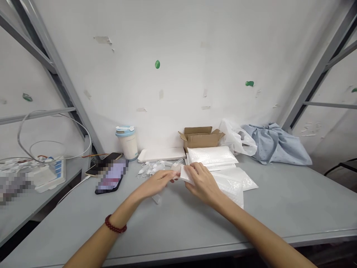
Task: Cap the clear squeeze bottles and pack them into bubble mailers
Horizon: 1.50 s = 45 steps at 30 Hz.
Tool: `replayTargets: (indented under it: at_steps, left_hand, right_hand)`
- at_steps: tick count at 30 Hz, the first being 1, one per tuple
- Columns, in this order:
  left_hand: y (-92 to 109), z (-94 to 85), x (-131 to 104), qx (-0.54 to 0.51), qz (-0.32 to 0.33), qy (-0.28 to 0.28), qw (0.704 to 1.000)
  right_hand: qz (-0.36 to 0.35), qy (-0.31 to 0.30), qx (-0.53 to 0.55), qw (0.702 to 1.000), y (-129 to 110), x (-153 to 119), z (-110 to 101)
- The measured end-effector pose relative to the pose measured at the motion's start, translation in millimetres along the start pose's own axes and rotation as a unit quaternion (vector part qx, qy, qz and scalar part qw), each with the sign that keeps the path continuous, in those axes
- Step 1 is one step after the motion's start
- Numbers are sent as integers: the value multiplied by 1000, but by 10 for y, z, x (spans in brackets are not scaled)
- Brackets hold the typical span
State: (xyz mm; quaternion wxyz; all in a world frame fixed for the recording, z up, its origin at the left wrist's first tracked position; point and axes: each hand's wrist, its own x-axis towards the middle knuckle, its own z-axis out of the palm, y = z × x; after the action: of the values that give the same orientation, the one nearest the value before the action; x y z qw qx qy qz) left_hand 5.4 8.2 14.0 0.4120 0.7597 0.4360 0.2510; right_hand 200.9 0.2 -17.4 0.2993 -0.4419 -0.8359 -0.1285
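Observation:
Over the middle of the desk my two hands meet at a small white box [184, 175]. My right hand [202, 182] wraps round it from the right and hides much of it. At its left end the fingers of my left hand [158, 182] are pinched together; whatever they hold there is hidden. A red bead bracelet [115, 225] circles my left wrist. White bubble mailers [228, 186] lie beside and beyond my right hand. Several small white cables [152, 167] lie behind my left hand. A small clear plastic piece [156, 199] rests below it.
An open cardboard box [202, 138], a white plastic bag [240, 139] and blue cloth [276, 143] stand along the wall. On the left are a lidded cup [128, 145], two phones [113, 178] and a power strip [55, 175]. Flat white sheets or boxes [161, 153] lie beside the cup.

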Motion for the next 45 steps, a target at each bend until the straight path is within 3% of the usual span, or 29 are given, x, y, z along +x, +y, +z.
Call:
replayTargets:
  at_steps: [3,6,10,15,17,20,24,27,33,39,45]
  left_hand:
    - [60,-288,-129,57,-7,-29,998]
    - [53,-469,-265,144,-29,-124,981]
    - [-64,-370,-316,290,-75,-124,946]
    - [-78,-199,-234,278,-7,-151,949]
    - [-15,-240,-216,211,4,-112,971]
    - [70,-334,-204,54,22,-6,998]
    - [58,-358,-163,-101,47,134,985]
    - [-3,-319,-120,-154,46,198,967]
    - [-21,-276,-105,-179,75,263,945]
    - [-40,-173,-59,-88,54,202,974]
    - [-170,-40,42,-113,22,244,963]
  right_hand:
    - [18,0,-7,1000,39,16,-21]
    - [36,7,-14,999,70,30,-42]
    - [37,-3,-12,999,74,33,-36]
    - [36,-24,-7,999,59,23,-2]
    - [36,-26,-3,999,55,17,-1]
    - [38,-30,2,999,50,10,-12]
    - [35,-30,8,999,42,7,-24]
    - [35,-27,12,999,38,11,-25]
    - [33,-22,8,999,34,13,-19]
    - [40,-24,10,999,40,13,-23]
    - [42,-24,19,999,32,12,-40]
